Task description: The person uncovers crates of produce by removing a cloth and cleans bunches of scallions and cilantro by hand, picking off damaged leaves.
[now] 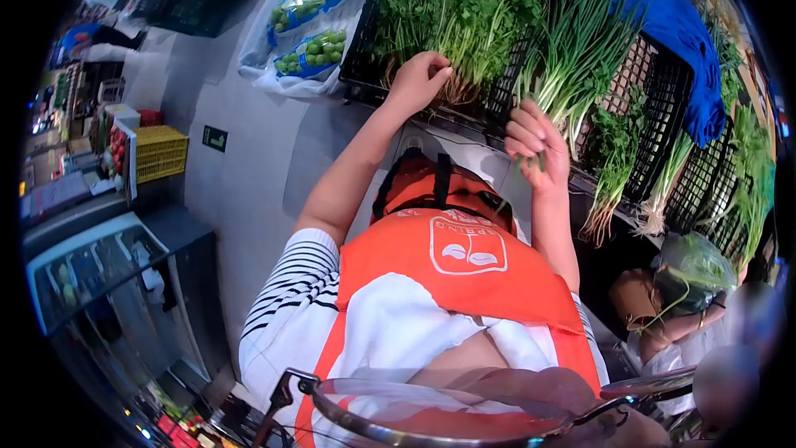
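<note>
My left hand is at the front of a black crate, with its fingers curled in beside the coriander. The thumb and forefinger are drawn close together; anything between them is too small to make out. My right hand is closed in front of the spring onions. A bit of green leaf pokes out below its fingers. The spring onions lie just beyond that hand, white ends towards me.
Bagged green fruit lies left of the crate. More crates on the right hold bunched herbs and blue cloth. Another person's arm is near a plastic bag of greens at lower right. A yellow basket stands far left.
</note>
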`<state>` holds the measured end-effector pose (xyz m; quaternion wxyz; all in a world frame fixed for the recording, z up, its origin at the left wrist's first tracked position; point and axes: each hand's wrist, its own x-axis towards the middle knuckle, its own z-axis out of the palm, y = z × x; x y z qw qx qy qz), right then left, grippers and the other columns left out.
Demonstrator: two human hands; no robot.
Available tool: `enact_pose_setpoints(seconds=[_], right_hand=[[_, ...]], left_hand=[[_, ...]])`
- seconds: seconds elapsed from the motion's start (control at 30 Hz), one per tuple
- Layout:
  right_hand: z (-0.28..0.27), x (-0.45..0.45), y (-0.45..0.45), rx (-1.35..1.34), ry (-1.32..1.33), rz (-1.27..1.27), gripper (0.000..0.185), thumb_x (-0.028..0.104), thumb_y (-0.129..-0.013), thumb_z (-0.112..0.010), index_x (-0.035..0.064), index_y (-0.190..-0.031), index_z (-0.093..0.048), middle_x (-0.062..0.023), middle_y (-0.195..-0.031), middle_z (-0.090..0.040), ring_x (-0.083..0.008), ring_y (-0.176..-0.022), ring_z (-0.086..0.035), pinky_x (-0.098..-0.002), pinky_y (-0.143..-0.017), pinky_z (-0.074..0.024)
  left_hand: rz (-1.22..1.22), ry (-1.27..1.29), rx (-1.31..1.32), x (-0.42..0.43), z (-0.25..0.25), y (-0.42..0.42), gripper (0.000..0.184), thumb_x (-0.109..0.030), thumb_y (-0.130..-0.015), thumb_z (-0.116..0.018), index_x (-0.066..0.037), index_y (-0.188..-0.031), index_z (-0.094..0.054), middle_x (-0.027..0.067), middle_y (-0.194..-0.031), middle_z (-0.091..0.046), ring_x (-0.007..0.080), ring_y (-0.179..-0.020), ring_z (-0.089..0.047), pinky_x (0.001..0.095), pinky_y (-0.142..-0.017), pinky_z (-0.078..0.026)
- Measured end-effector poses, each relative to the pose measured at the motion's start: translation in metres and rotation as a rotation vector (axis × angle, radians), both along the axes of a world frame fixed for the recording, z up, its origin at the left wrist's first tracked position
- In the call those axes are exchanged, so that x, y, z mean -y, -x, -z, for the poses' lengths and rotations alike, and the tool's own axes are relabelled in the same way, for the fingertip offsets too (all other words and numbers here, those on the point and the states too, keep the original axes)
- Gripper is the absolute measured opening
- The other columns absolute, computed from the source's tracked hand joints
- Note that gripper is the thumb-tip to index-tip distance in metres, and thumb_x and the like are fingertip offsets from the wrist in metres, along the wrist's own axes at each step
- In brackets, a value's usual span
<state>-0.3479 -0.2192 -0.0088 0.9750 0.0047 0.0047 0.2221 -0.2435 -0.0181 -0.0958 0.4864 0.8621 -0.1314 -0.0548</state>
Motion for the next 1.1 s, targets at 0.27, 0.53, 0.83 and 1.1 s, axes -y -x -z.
enact_pose_setpoints(seconds=[0.27, 0.53, 0.83, 1.1], right_hand=[[0.043, -0.062, -0.055, -0.139, 1.075, 0.264, 0.017, 0.008, -0.089, -0.039, -0.0025, -0.100, -0.047, -0.0023, -0.069, -0.046, -0.0104, -0.058, -0.042, -0.0224, -0.055, -0.0361], [0.088, -0.072, -0.074, -0.019, 1.907, 0.101, 0.021, 0.008, -0.081, -0.042, -0.0046, -0.095, -0.051, -0.0107, -0.071, -0.060, -0.0170, -0.064, -0.055, -0.0274, -0.061, -0.0430], [0.105, -0.084, -0.094, -0.041, 1.854, 0.109, 0.015, 0.006, -0.079, -0.043, -0.0032, -0.089, -0.050, -0.0096, -0.068, -0.057, -0.0171, -0.056, -0.052, -0.0284, -0.051, -0.0416], [0.041, -0.067, -0.079, -0.148, 1.304, 0.058, 0.030, 0.006, -0.083, -0.044, -0.0008, -0.113, -0.046, -0.0001, -0.067, -0.050, -0.0054, -0.051, -0.038, -0.0186, -0.048, -0.0308]], left_hand=[[0.118, 0.058, -0.065, -0.037, 0.013, -0.058, 0.038, -0.010, -0.081, -0.053, -0.010, -0.119, -0.051, 0.0105, -0.084, -0.061, 0.0215, -0.068, -0.059, 0.0302, -0.065, -0.047], [0.215, 0.254, -0.228, -0.048, -0.002, -0.056, 0.020, -0.011, -0.086, -0.050, 0.000, -0.103, -0.049, 0.0132, -0.092, -0.062, 0.0156, -0.075, -0.061, 0.0261, -0.065, -0.047], [0.309, -0.072, -0.064, -0.032, 0.005, -0.037, 0.031, -0.014, -0.081, -0.051, 0.004, -0.106, -0.047, 0.0217, -0.092, -0.060, 0.0385, -0.087, -0.056, 0.0424, -0.077, -0.045], [0.266, 0.540, -0.543, -0.027, -0.011, -0.039, 0.036, -0.019, -0.086, -0.056, 0.003, -0.114, -0.050, 0.0035, -0.092, -0.058, 0.0082, -0.074, -0.053, 0.0210, -0.067, -0.043]])
